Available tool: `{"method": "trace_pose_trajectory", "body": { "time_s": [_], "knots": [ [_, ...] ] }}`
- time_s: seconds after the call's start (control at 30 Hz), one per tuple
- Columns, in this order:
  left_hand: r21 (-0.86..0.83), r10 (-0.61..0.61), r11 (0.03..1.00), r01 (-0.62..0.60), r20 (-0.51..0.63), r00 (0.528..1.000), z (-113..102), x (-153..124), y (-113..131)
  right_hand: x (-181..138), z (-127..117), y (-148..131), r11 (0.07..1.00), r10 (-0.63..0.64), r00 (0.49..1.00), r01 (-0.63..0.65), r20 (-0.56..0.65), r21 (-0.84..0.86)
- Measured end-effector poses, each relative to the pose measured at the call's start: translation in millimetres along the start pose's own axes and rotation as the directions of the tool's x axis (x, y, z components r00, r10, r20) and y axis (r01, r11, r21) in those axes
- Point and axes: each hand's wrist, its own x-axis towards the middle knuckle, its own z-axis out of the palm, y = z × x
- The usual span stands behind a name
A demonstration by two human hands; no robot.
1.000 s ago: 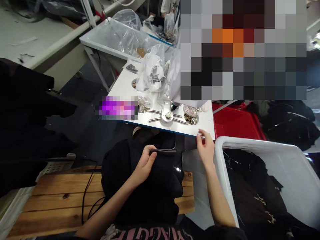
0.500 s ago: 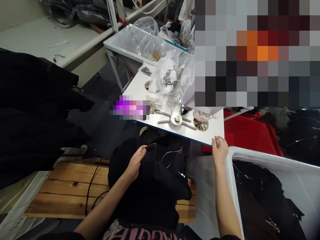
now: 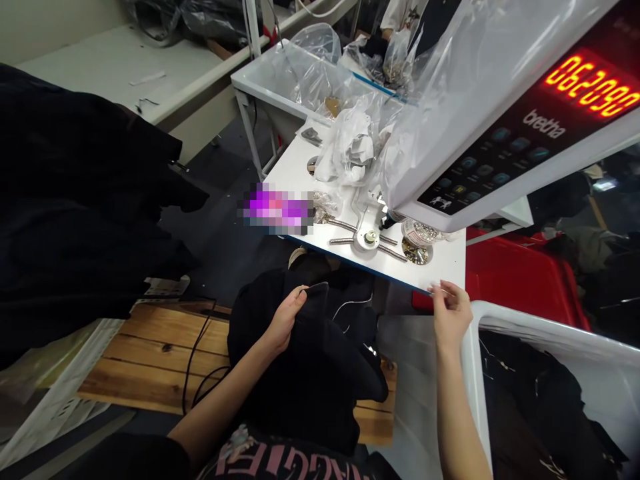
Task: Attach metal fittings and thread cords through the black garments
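My left hand (image 3: 289, 317) is closed on the upper edge of a black garment (image 3: 305, 360), pinched between thumb and fingers. The cloth drapes over my lap, with a pale cord (image 3: 353, 302) lying on it. At the front right corner of the white machine table (image 3: 320, 160), my right hand (image 3: 451, 308) has curled fingers with the tips drawn together; anything small between them is too fine to make out. Left of that hand, a round dish of small metal pieces (image 3: 417, 251) is set in the tabletop, near the press base (image 3: 367, 237) with its flexible metal arms.
A machine head (image 3: 490, 113) with a lit red display overhangs the table. To the right stand a white bin (image 3: 473, 333) of black garments and a red tub (image 3: 520, 280). Plastic bags (image 3: 350, 143) cover the table's back. Black cloth (image 3: 90, 200) hangs left, above a wooden bench (image 3: 150, 353).
The view has shifted, so most things sit further right. My right hand's fingers have curled at the table corner. My left hand keeps its hold on the garment.
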Motion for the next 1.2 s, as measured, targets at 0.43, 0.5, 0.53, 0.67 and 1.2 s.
{"method": "trace_pose_trajectory", "body": {
  "time_s": [0.43,0.5,0.53,0.67,1.2],
  "knots": [
    [0.034,0.018,0.999,-0.019,0.036,0.999,6.9,-6.8,-5.4,-72.9,54.6,-124.6,0.874,-0.453,0.672,0.464,0.586,0.144],
    [0.035,0.019,0.999,-0.021,0.058,0.998,5.6,-6.8,-6.4,-73.6,56.8,-125.5,0.838,-0.509,0.637,0.521,0.579,0.164],
    [0.037,0.019,0.999,-0.021,0.070,0.997,5.1,-6.7,-6.6,-73.9,57.8,-125.3,0.827,-0.525,0.628,0.535,0.575,0.171],
    [0.032,0.013,0.999,-0.016,0.095,0.995,4.6,-7.0,-6.8,-74.1,61.2,-123.9,0.807,-0.552,0.612,0.562,0.565,0.180],
    [0.018,-0.003,1.000,0.001,0.100,0.995,5.1,-5.9,-8.6,-71.8,58.3,-123.4,0.753,-0.616,0.568,0.628,0.545,0.197]
  ]
}}
